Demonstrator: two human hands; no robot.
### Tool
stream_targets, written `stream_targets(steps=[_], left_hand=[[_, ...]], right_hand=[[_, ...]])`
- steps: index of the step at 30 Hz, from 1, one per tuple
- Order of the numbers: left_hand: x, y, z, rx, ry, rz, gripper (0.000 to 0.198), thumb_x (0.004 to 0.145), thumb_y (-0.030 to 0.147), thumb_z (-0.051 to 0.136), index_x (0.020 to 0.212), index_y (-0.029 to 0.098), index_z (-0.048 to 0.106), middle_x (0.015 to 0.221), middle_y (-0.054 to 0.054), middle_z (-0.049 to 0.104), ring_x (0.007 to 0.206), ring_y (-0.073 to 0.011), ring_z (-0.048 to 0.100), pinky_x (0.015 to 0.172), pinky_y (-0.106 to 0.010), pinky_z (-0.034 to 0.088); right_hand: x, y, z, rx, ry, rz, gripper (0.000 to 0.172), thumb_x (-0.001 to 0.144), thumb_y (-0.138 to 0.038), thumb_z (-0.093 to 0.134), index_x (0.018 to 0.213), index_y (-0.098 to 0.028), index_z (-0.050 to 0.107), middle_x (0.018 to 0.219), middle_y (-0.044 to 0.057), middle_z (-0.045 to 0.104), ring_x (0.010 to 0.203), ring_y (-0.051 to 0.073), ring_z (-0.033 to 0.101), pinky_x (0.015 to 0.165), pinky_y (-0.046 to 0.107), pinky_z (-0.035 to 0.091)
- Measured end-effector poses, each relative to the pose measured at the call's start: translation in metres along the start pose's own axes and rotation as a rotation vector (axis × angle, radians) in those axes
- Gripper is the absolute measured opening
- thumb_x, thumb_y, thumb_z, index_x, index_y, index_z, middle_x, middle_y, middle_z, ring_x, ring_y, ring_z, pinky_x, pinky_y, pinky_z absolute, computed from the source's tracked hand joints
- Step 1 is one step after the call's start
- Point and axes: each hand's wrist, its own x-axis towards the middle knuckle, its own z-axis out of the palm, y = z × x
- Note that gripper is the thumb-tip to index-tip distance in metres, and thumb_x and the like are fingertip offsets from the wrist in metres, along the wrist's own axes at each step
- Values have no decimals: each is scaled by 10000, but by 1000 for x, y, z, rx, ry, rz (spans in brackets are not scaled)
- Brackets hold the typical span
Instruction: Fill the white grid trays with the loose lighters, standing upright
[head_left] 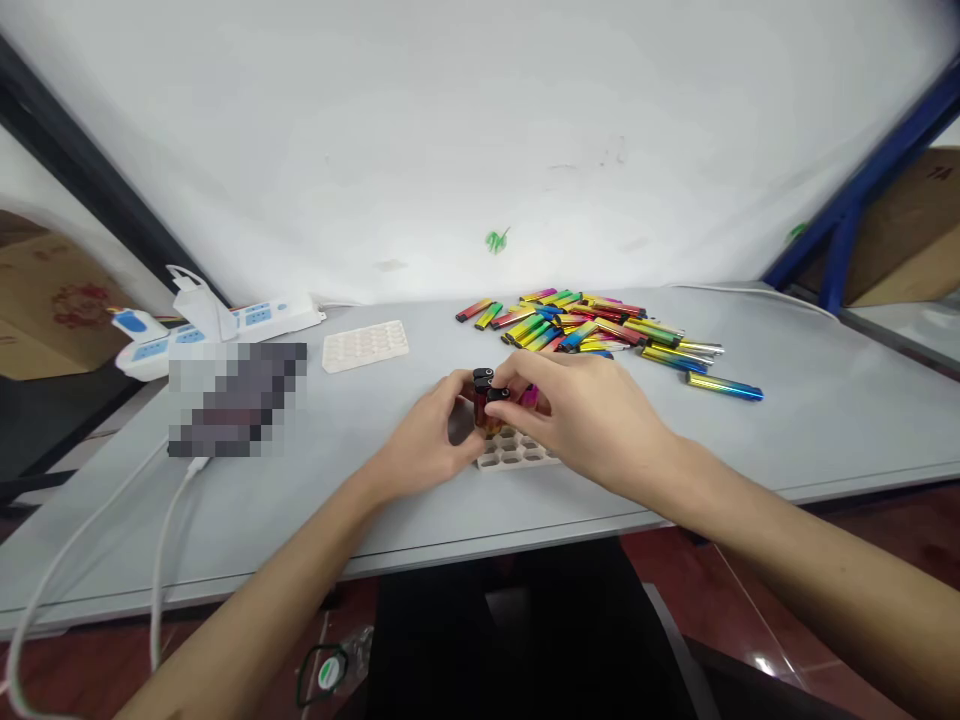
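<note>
A white tray with rows of holes (519, 450) lies near the front of the table, partly under my hands. Several slim tubes with black caps (484, 374) stand upright at its left end. My left hand (427, 440) curls around them, thumb on the near side and fingers on the far side. My right hand (600, 405) pinches a black-capped tube (498, 395) between thumb and fingers, just above the tray's holes. A bit of shiny magenta (529, 397) shows beneath the right fingers. The lower parts of the tubes are mostly hidden.
Behind my hands lies a loose pile of shiny, multicoloured tubes (577, 322), with one tube (724, 386) apart at right. A second white tray (365, 345) lies left. Further left are a power strip (259, 316), a blurred-out dark object (247, 400) and white cables (161, 560).
</note>
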Motion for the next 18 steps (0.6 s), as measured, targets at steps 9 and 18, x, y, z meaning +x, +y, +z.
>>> stream_targets(steps=[9,18], left_hand=[[0,-2,1,-29,9,23,208,871,311,588,1033,211,505,993,-24,624,892,-191,599,764,-331,481],[0,1,0,-37,19,5,213,881,352,595,1025,216,516,984,-6,645,866,-172,600,744,-302,480]], right_hand=[[3,-7,6,-18,15,-14,179,889,-390,653,948,-223,631,771,-8,682,622,132,576,509,262,255],[6,-5,7,19,34,-41,222,919,-422,605,922,-208,664,788,10,711,644,143,589,524,272,261]])
